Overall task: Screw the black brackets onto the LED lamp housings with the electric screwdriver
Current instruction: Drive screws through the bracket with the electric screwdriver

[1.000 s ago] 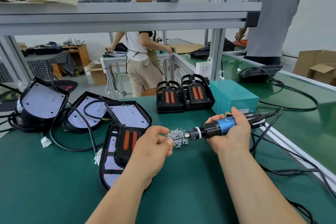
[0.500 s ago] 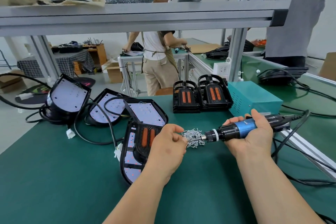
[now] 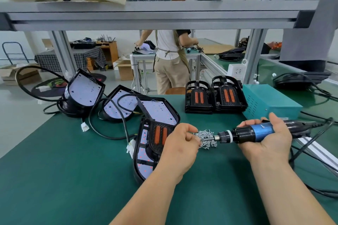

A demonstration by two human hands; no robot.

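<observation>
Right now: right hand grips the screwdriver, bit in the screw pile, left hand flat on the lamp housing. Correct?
No. Head view: the left hand has its fingers curled at the screw pile, not flat on the lamp housing. The right hand does grip the screwdriver, bit in the pile.

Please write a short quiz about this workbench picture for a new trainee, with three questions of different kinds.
1. True or false: the right hand holds the electric screwdriver.
2. The screwdriver's bit points at: A) the screw pile; B) the white socket; C) the shelf above.
3. Fill in: ___ stacks of black brackets stand beside the teal box.

Key: 1 true; 2 A; 3 two.
</observation>
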